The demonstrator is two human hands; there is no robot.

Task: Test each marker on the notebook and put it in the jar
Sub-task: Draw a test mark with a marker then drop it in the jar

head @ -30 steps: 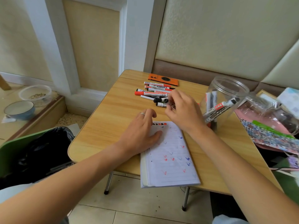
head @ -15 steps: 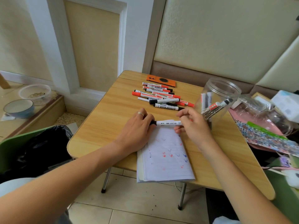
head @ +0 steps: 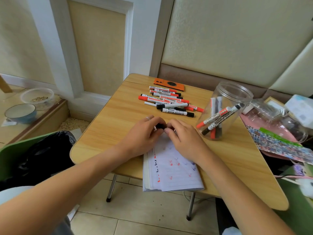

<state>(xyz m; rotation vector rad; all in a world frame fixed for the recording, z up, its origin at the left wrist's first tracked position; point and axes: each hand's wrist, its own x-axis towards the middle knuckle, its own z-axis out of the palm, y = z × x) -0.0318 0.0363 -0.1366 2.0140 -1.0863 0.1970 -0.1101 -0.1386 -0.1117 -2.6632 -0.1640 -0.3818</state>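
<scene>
Both hands meet over the top of the lined notebook (head: 171,173), which carries red and blue test marks. My left hand (head: 144,134) grips the black cap (head: 160,126) of a marker. My right hand (head: 183,138) holds the marker's body, which is almost wholly hidden under its fingers. A pile of several red and black whiteboard markers (head: 171,103) lies further back on the wooden table (head: 110,126). The clear plastic jar (head: 225,111) stands to the right with several markers leaning inside it.
An orange phone (head: 169,84) lies at the table's far edge. Cluttered bags, a patterned sheet (head: 277,145) and a pink item crowd the right side. A green bin with a black liner (head: 39,155) stands at the left, with bowls (head: 21,112) on the floor beyond.
My right hand picked a black marker from the pile and brought it over the notebook. My left hand left the page and took the cap end; both hands have closed together.
</scene>
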